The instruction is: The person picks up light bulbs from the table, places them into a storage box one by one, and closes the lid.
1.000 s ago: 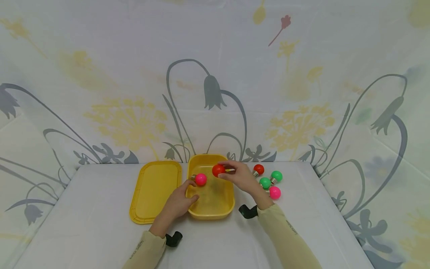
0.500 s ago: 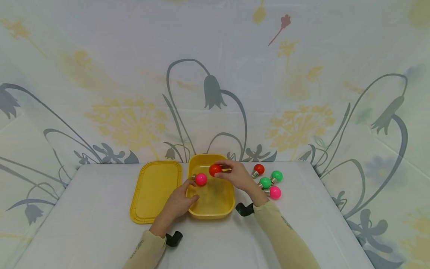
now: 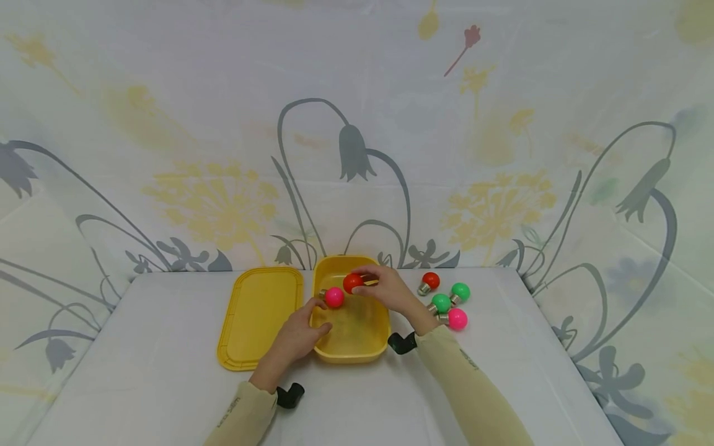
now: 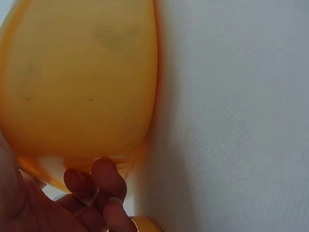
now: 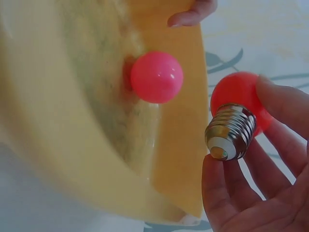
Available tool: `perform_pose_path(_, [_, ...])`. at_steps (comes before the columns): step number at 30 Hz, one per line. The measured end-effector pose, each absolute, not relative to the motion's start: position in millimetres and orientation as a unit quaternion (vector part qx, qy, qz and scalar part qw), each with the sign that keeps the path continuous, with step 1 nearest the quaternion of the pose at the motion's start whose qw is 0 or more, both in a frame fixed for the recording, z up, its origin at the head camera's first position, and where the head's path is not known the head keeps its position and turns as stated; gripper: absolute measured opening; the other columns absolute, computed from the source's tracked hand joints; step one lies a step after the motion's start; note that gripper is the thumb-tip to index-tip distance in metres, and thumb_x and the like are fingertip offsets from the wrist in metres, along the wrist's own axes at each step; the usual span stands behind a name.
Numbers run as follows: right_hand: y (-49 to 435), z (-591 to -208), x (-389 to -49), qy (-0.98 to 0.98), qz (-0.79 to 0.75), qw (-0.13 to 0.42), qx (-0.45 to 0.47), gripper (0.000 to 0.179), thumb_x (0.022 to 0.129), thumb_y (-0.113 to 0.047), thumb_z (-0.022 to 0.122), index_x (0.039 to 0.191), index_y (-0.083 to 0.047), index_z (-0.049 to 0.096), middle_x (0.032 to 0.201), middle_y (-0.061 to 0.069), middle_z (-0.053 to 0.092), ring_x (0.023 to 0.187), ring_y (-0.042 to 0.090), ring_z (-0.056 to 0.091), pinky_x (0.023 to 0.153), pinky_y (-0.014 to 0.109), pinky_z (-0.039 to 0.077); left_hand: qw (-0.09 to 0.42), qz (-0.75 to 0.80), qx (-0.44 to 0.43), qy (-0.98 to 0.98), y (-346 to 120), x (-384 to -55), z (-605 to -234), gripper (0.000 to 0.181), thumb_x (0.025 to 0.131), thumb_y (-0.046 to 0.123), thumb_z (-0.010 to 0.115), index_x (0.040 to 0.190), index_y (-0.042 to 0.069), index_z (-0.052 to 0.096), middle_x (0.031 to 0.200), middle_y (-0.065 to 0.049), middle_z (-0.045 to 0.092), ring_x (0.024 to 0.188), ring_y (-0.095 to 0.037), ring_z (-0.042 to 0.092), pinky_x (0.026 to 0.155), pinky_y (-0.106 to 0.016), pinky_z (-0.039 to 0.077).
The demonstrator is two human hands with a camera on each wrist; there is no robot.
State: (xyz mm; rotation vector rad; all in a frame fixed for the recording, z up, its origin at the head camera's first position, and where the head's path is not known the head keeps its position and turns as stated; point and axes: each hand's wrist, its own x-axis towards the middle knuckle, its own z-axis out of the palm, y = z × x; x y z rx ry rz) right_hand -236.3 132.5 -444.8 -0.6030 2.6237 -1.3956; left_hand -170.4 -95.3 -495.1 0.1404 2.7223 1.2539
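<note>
A yellow plastic box (image 3: 354, 341) stands at the far side of the table, a pink light bulb (image 3: 334, 297) lying inside at its left. My left hand (image 3: 295, 334) holds the box's left side, with the thumb over the rim and curled fingers (image 4: 110, 179) against the outer wall. Above the box, my right hand (image 3: 390, 291) pinches a red light bulb (image 3: 352, 283) by its round glass. The bulb's metal screw base (image 5: 231, 131) faces the right wrist camera, and the thumb (image 5: 280, 99) presses the red part.
Left of the box lies a flat yellow lid (image 3: 261, 319). On the right rest another red bulb (image 3: 431, 281), two green bulbs (image 3: 460, 291) and another pink bulb (image 3: 457, 319). A flower-patterned cloth (image 3: 357, 204) hangs behind the table.
My right hand has shifted slightly left over the box with the red light bulb, closer to the pink one. The left hand keeps its place at the box.
</note>
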Motion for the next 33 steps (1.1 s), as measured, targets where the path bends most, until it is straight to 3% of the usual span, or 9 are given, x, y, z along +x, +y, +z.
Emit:
perform_pose_path(15, [129, -447, -246, 0.867, -0.454, 0.076, -0.193, 0.038, 0.088, -0.024, 0.077, 0.124, -0.012, 0.068, 0.116, 0.003, 0.067, 0.109, 0.024, 0.062, 0.092, 0.037, 0.052, 0.078, 0.414, 0.037, 0.906, -94, -170, -493, 0.033, 0.09, 0.024, 0.07, 0.12, 0.02, 0.056, 0.122, -0.009, 0.061, 0.097, -0.027, 0.053, 0.085, -0.043, 0.05])
perform_pose_path(33, [118, -457, -261, 0.849, -0.481, 0.084, -0.202, 0.035, 0.087, -0.016, 0.077, 0.12, -0.008, 0.07, 0.113, 0.005, 0.068, 0.106, 0.025, 0.064, 0.09, 0.035, 0.053, 0.067, 0.415, 0.047, 0.906, -95, -171, -497, 0.033, 0.09, 0.025, 0.071, 0.119, 0.018, 0.056, 0.125, -0.012, 0.061, 0.1, -0.029, 0.054, 0.091, -0.05, 0.048])
